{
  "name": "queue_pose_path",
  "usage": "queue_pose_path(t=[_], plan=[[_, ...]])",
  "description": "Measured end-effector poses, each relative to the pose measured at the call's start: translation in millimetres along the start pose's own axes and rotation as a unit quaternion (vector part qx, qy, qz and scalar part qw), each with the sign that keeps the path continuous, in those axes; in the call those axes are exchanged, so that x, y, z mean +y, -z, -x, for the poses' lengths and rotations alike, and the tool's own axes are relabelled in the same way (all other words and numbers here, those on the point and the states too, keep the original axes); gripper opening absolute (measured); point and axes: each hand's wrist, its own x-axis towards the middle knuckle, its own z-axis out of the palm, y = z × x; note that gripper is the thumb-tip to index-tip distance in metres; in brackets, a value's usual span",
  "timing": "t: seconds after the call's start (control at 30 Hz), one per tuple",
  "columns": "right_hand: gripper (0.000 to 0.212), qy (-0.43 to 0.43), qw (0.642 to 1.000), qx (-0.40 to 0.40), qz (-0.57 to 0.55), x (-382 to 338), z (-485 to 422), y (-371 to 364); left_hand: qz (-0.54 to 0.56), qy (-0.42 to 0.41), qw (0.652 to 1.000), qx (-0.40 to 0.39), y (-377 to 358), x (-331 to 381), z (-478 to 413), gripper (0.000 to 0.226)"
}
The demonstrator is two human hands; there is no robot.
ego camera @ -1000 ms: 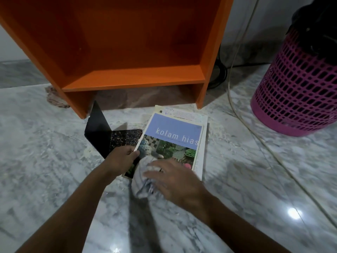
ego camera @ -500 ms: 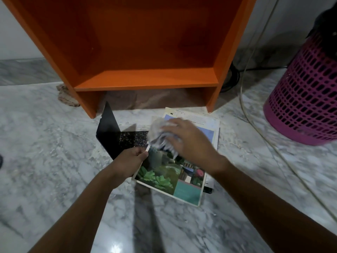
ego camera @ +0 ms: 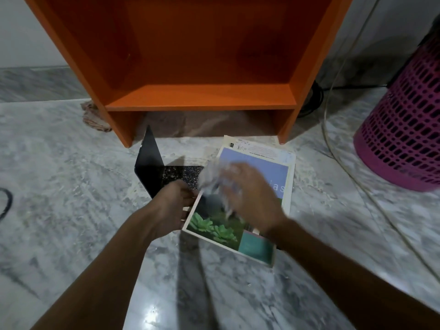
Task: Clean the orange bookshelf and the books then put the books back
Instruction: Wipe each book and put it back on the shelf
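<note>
Holds the book (ego camera: 214, 228) by its left edge with the left hand (ego camera: 173, 206), grip clamped on it, flat on the marble floor (ego camera: 71, 210) just before the orange bookshelf (ego camera: 200, 96); presses a crumpled cloth (ego camera: 213, 177) onto its cover with the blurred right hand (ego camera: 252, 198), grip closed round the cloth.

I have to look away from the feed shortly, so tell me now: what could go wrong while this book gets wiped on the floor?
1. The top book lies on a second book, steadied only by the left hand's grip at its edge. A hard stroke of the cloth under the right hand might slide it or crease the cover.
2. The black bookend stands right beside the left hand, so a wide sweep could knock it over.
</note>
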Motion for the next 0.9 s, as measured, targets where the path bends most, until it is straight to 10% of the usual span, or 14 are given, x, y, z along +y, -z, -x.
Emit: queue_pose_path(t=[0.13, 0.47, 0.9], plan=[[0.030, 0.187, 0.979, -0.076, 0.020, -25, 56, -19, -0.022, -0.011, 1.000, 0.000, 2, -1, -5, 0.033], [0.035, -0.297, 0.941, 0.163, 0.013, 79, 6, 51, -0.135, -0.072, 0.988, 0.020, -3, -6, 4, 0.013], [0.034, -0.248, 0.962, 0.104, -0.050, 56, 31, 28, -0.146, -0.197, 0.969, -0.019, -51, -7, 15, 0.016]])
